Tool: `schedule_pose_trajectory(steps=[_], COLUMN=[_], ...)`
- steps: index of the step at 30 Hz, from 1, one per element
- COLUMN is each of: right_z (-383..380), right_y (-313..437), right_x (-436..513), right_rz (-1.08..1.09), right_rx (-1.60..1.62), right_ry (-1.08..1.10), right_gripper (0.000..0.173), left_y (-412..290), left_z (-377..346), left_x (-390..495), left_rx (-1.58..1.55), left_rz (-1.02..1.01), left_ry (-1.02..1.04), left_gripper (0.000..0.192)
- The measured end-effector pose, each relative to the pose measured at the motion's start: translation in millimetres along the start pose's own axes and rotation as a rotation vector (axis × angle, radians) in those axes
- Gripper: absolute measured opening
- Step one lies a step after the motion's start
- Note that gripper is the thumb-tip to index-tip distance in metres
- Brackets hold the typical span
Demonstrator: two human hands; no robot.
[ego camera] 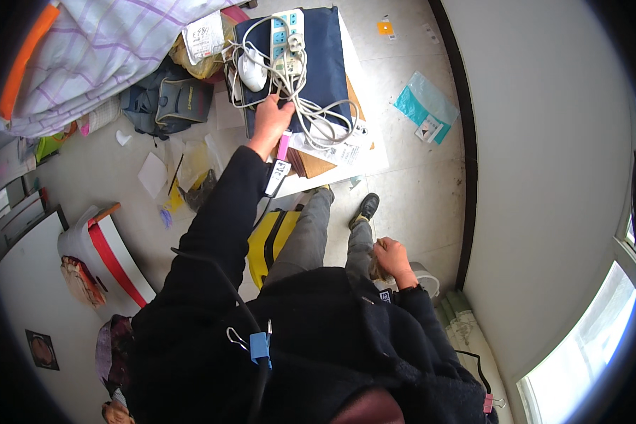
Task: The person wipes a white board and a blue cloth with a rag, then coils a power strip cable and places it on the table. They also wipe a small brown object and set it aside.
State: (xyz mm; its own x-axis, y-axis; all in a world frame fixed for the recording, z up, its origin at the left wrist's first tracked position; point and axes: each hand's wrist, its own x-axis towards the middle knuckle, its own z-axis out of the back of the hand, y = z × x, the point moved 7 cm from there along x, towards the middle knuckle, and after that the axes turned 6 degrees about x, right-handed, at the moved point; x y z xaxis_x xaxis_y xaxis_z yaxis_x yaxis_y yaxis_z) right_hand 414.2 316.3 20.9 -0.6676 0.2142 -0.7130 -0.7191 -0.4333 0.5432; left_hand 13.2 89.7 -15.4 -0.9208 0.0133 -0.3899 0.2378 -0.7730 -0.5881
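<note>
My left hand (pixel 272 121) reaches onto a dark blue cloth-like cover (pixel 323 58), its fingers at white cables (pixel 310 114) beside a power strip (pixel 287 40). Whether it grips a cable cannot be made out. A white corded device (pixel 252 70), like a computer mouse, lies left of the strip. A plug sits in the strip. Under the cover are cardboard (pixel 318 165) and a white board (pixel 376 159). Down by my right leg, my right hand (pixel 393 258) has its fingers curled around a brownish, bristly thing (pixel 379 269), partly hidden, above a pale bucket (pixel 426 278).
A yellow case (pixel 273 244) stands by my left leg. A grey backpack (pixel 183 103), a yellowish plastic bag (pixel 204 58) and loose papers (pixel 152 175) lie to the left. A teal plastic packet (pixel 426 108) is on the floor near the right wall.
</note>
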Motion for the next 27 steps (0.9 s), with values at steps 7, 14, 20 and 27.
schedule_pose_trajectory(steps=[7,14,20,27], right_z=[0.7,2.2,-0.3,2.4], right_y=[-15.2,-33.8,-74.0,-95.4], right_x=[18.9,30.5,18.0,12.1], right_rz=[-0.017,-0.141,-0.138,-0.107], right_rx=[0.058,0.054,0.012,-0.154], right_ry=[0.037,0.065,0.009,0.034], right_gripper=[0.03,0.045,0.042,0.035], left_y=[92.3,183.0,196.0,108.4], left_z=[22.2,-41.0,-65.8,-41.9], left_x=[-88.0,-180.5,-162.5,-97.9], left_rx=[-0.517,-0.609,-0.582,0.26], left_rz=[0.389,0.693,0.473,0.01], left_ry=[-0.024,-0.081,-0.128,-0.256], left_gripper=[0.016,0.022,0.031,0.046])
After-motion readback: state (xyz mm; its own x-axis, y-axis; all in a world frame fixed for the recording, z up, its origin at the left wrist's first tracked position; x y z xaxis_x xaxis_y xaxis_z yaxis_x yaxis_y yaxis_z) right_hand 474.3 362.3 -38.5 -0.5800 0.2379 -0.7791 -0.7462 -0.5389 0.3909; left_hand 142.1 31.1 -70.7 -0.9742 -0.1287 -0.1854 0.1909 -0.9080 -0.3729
